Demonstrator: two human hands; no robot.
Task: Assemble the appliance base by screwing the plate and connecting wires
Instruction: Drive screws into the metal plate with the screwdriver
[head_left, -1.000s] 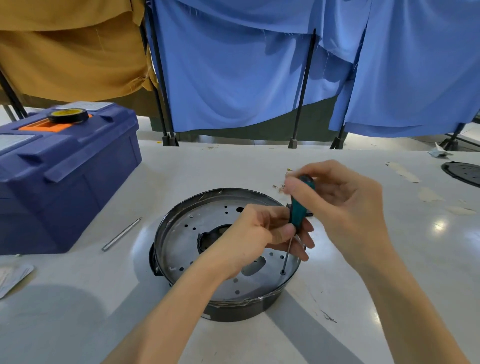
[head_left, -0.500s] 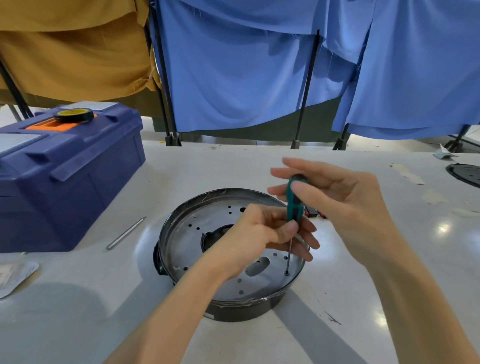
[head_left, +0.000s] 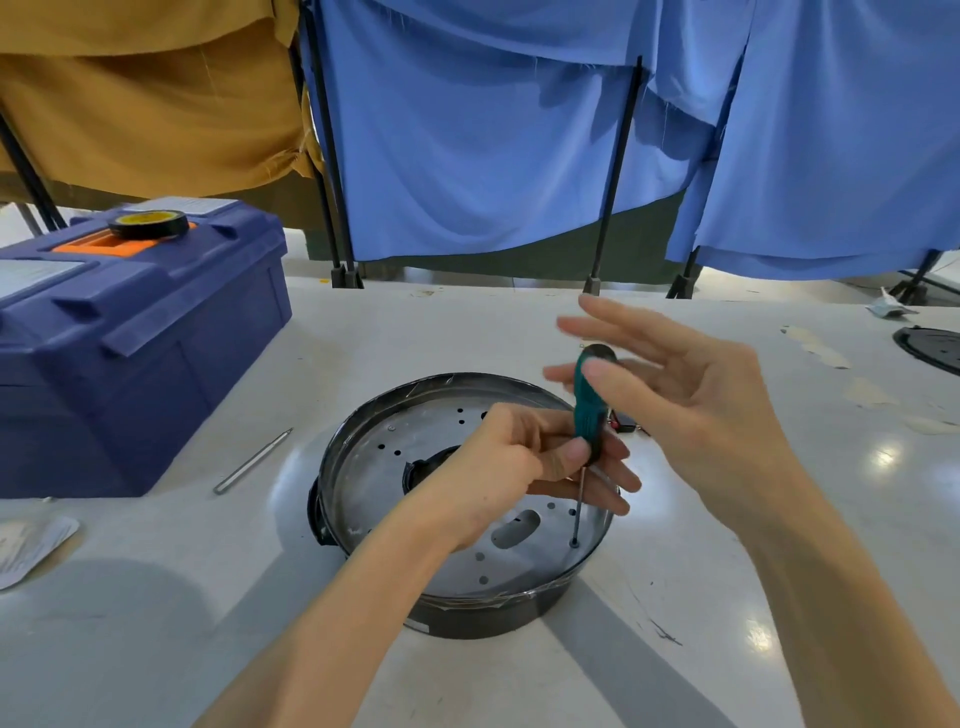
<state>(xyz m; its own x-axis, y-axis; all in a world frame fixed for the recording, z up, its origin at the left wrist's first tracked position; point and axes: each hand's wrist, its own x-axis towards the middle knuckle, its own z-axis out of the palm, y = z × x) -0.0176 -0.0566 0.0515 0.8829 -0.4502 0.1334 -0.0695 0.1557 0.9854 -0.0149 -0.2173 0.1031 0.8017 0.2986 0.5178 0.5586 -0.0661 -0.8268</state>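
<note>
Screwing down the plate.
Your left hand pinches the green-handled screwdriver upright, steadying its tip at the right edge of the perforated silver plate in the round black base; your right hand splays its fingers, likely regripping.

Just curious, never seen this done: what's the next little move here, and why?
Probably the right hand closes on the screwdriver handle and twists: its fingers are spread open, while the left hand pinches the tool, tip in a hole of the plate.
</note>
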